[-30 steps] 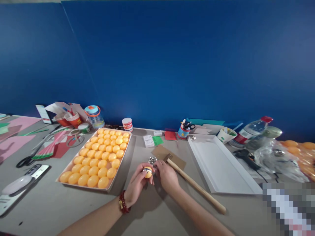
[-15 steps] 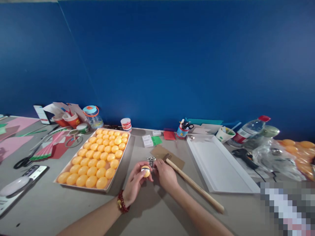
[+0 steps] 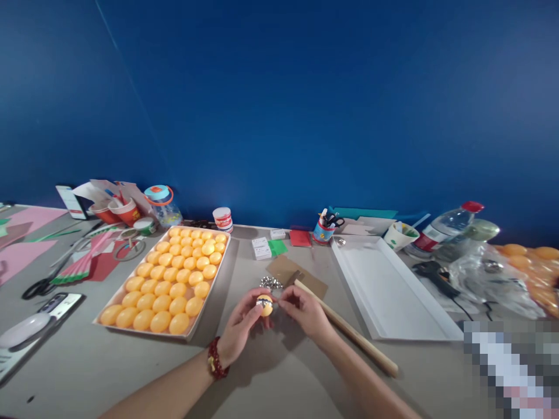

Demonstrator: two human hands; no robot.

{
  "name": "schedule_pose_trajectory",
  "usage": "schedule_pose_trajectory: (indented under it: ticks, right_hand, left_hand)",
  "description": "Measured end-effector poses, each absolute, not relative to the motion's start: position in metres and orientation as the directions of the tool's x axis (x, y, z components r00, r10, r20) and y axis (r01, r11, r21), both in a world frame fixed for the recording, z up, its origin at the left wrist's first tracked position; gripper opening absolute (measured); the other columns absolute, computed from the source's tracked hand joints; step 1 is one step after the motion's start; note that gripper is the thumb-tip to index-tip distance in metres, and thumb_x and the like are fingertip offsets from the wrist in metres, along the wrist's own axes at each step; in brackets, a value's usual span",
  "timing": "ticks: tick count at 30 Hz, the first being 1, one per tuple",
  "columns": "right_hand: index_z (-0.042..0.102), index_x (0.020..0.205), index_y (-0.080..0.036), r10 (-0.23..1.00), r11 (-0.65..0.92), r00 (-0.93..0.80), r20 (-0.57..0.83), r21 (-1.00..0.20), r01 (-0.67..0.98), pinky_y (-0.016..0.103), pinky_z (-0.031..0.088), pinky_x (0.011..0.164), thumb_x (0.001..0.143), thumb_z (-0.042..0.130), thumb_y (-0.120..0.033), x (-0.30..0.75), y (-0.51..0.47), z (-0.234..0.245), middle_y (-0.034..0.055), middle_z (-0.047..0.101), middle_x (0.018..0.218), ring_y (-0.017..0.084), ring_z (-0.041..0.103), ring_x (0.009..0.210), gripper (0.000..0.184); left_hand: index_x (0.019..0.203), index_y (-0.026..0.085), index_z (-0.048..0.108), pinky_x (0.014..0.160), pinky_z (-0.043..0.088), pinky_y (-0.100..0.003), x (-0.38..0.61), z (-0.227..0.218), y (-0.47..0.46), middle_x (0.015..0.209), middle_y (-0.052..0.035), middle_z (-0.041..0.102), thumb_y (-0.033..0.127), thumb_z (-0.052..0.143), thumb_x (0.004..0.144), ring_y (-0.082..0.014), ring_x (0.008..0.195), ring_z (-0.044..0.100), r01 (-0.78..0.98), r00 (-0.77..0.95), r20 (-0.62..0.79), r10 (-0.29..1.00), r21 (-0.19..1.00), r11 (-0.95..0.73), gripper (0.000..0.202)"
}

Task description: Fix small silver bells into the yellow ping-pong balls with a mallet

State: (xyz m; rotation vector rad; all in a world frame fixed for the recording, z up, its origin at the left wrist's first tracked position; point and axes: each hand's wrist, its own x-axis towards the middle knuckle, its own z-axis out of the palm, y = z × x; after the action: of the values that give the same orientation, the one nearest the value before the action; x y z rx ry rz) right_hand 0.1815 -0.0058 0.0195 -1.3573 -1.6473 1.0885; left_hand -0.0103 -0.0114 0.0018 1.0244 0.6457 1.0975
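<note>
My left hand is closed round an orange table tennis ball, holding it just above the table. A band of shiny silver pieces covers part of the ball's surface. My right hand is beside the ball on its right, thumb and forefinger pinched together; what they hold, if anything, is too small to make out. Just beyond both hands lies a small heap of shiny silver tacks. A hammer with a wooden handle lies to the right, its head on a piece of brown card.
On the left stands a shallow box with rows of orange balls. To the right is a white tray. Small white boxes, a pen cup and a plastic bottle stand towards the blue wall.
My right hand has drawn back from the silver heap to the ball's right side, its fingers now pinched. The left hand has shifted slightly right with the ball.
</note>
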Motion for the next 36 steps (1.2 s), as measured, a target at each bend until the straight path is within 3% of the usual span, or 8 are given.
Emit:
schedule_pose_trajectory:
  ticks: [3, 5, 8, 16, 31, 36]
  right_hand:
    - [0.057, 0.080, -0.019, 0.978, -0.018, -0.207, -0.005, -0.998, -0.060, 0.024, 0.045, 0.060, 0.086, 0.065, -0.040, 0.181, -0.020, 0.027, 0.0003, 0.056, 0.079, 0.014, 0.054, 0.067, 0.023]
    - [0.060, 0.077, -0.018, 0.971, -0.013, -0.238, 0.034, -0.981, -0.195, 0.026, 0.047, 0.071, 0.084, 0.069, -0.040, 0.179, -0.029, 0.032, 0.0022, 0.055, 0.088, 0.016, 0.057, 0.079, 0.024]
    - [0.063, 0.078, -0.019, 0.968, -0.052, -0.248, 0.025, -0.953, -0.298, 0.030, 0.048, 0.079, 0.083, 0.072, -0.040, 0.176, -0.034, 0.034, 0.0026, 0.050, 0.098, 0.015, 0.058, 0.081, 0.023]
    - [0.066, 0.077, -0.020, 0.969, -0.125, -0.243, -0.035, -0.923, -0.363, 0.030, 0.050, 0.080, 0.077, 0.077, -0.041, 0.176, -0.036, 0.025, 0.0026, 0.044, 0.105, 0.015, 0.055, 0.084, 0.024]
    - [0.067, 0.077, -0.020, 0.977, -0.109, -0.205, -0.061, -0.966, -0.233, 0.030, 0.052, 0.079, 0.076, 0.076, -0.048, 0.176, -0.038, 0.022, 0.0044, 0.047, 0.102, 0.018, 0.054, 0.088, 0.029]
    - [0.068, 0.078, -0.021, 0.973, -0.132, -0.219, -0.075, -0.957, -0.258, 0.030, 0.051, 0.080, 0.077, 0.076, -0.045, 0.177, -0.038, 0.022, 0.0035, 0.045, 0.103, 0.017, 0.054, 0.088, 0.025]
  left_hand:
    - [0.117, 0.020, 0.064, 0.073, 0.052, -0.030, -0.010, 0.001, -0.012, 0.110, -0.0088, 0.067, 0.035, 0.062, 0.089, -0.0152, 0.075, 0.063, -0.398, 0.392, 0.038, 0.919, 0.908, 0.133, 0.032]
    - [0.116, 0.021, 0.065, 0.073, 0.052, -0.029, -0.009, 0.002, -0.012, 0.105, -0.0073, 0.067, 0.034, 0.064, 0.088, -0.0157, 0.077, 0.063, -0.391, 0.411, 0.025, 0.911, 0.907, 0.152, 0.031]
    - [0.116, 0.021, 0.066, 0.075, 0.052, -0.029, -0.008, 0.005, -0.014, 0.101, -0.0060, 0.067, 0.032, 0.066, 0.087, -0.0160, 0.080, 0.063, -0.378, 0.433, 0.003, 0.901, 0.908, 0.179, 0.031]
    - [0.116, 0.020, 0.066, 0.076, 0.053, -0.028, -0.007, 0.007, -0.015, 0.102, -0.0068, 0.066, 0.033, 0.068, 0.085, -0.0174, 0.086, 0.061, -0.360, 0.423, -0.041, 0.905, 0.909, 0.210, 0.033]
    - [0.114, 0.021, 0.068, 0.081, 0.055, -0.029, -0.008, 0.011, -0.019, 0.109, -0.0087, 0.068, 0.030, 0.067, 0.086, -0.0208, 0.095, 0.063, -0.305, 0.424, 0.006, 0.906, 0.943, 0.136, 0.029]
    - [0.114, 0.021, 0.069, 0.083, 0.055, -0.030, -0.008, 0.011, -0.019, 0.112, -0.0088, 0.067, 0.030, 0.065, 0.087, -0.0212, 0.097, 0.063, -0.281, 0.419, 0.024, 0.908, 0.954, 0.104, 0.028]
